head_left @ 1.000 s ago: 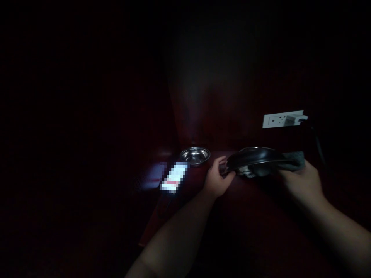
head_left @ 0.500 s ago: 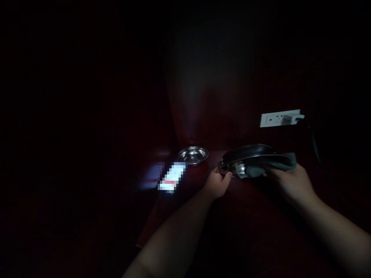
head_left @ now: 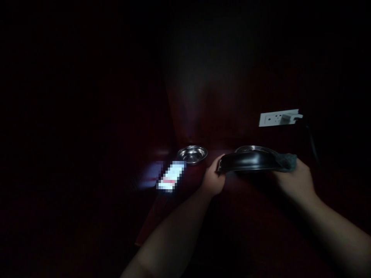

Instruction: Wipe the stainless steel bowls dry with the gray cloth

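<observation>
In dim light, my left hand (head_left: pixel 213 178) grips the left edge of a shiny metal bowl (head_left: pixel 249 161) held above the dark red surface. The bowl is turned so its smooth side wall faces me. At its right edge, my right hand (head_left: pixel 295 180) is closed on a grey-green cloth (head_left: pixel 286 161) that touches the metal; some of its fingers are hidden behind the bowl. Just beyond the held bowl shows the round rim of another metal dish (head_left: pixel 253 147), mostly covered from view.
A small steel bowl (head_left: pixel 192 155) stands left of my left hand. Nearer me lies a lit phone (head_left: pixel 171 177), its screen blurred out, with a cable below it. On the wall at right is a white socket (head_left: pixel 278 118) with a plugged-in charger and dark cord (head_left: pixel 313 143).
The held bowl has tilted over: its inside with the cloth faced me before, and now its outer wall does. The cloth has shifted to the right edge, and a rim behind has come into view.
</observation>
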### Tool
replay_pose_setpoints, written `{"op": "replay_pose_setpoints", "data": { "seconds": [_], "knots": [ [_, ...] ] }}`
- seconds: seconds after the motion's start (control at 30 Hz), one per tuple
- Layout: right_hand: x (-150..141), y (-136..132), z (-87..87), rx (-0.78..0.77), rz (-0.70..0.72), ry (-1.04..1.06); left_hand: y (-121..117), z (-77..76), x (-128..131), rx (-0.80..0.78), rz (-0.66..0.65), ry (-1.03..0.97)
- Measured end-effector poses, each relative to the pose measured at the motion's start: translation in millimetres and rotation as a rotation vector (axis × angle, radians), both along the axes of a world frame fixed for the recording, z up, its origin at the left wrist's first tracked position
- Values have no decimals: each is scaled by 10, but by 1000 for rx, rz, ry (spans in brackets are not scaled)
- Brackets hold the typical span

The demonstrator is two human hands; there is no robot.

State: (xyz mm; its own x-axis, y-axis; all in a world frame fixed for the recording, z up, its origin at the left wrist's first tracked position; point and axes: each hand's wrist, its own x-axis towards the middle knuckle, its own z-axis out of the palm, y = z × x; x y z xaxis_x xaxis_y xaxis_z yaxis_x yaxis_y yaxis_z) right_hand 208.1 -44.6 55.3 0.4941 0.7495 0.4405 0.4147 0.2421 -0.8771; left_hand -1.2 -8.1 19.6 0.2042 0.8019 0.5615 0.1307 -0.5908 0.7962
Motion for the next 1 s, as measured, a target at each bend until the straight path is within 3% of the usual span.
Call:
{"op": "replay_pose_setpoints", "data": {
  "seconds": [0.17,0.4,0.53,0.63,0.8,1.0],
  "knots": [
    [16,-9,-3,57,-6,-32,28,-32,-3,24,43,15],
    [-41,24,-3,38,62,207,17,-29,9,-16,11,-5],
    [-67,84,-80,20,189,312,-7,-27,50,-92,-17,-52],
    [-66,97,-113,21,199,232,0,-39,67,-137,5,-84],
    [-24,73,-92,74,149,25,44,-69,31,-56,-12,-49],
    [-8,61,-63,125,167,1,91,-100,-7,-51,-30,-21]
  ]
}}
